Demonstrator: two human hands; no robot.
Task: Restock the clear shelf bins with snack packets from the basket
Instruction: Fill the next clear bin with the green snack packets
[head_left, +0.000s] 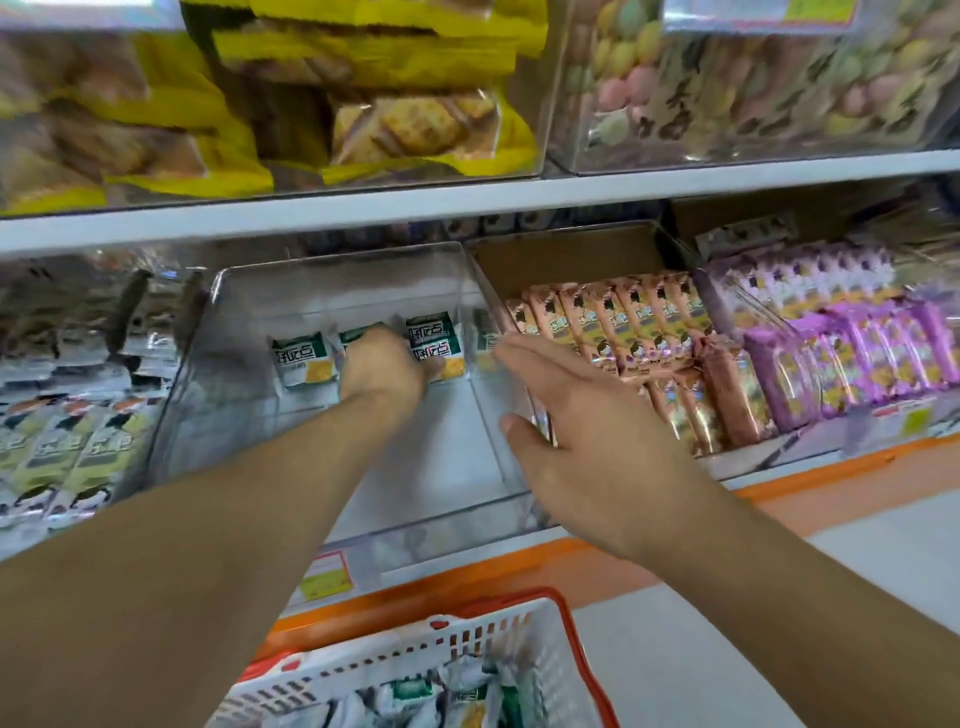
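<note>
A clear shelf bin (244, 374) sits in the middle of the lower shelf with several green-and-white snack packets (301, 358) standing at its back. My left hand (382, 366) reaches deep into the bin, its fingers curled round a green packet (363, 332) among them. My right hand (576, 410) hovers over the bin's right wall with fingers straight and spread, holding nothing. Below, at the frame's bottom edge, a white basket (410, 660) with an orange handle holds more green-and-white packets (415, 696).
A cardboard box of pink packets (623, 322) is right of the bin, purple packets (841, 343) beyond it. Pale green packets (57, 447) fill the left. Upper-shelf bins hold yellow biscuit bags (405, 124) and pastel sweets (727, 88). An orange shelf edge (519, 571) runs below.
</note>
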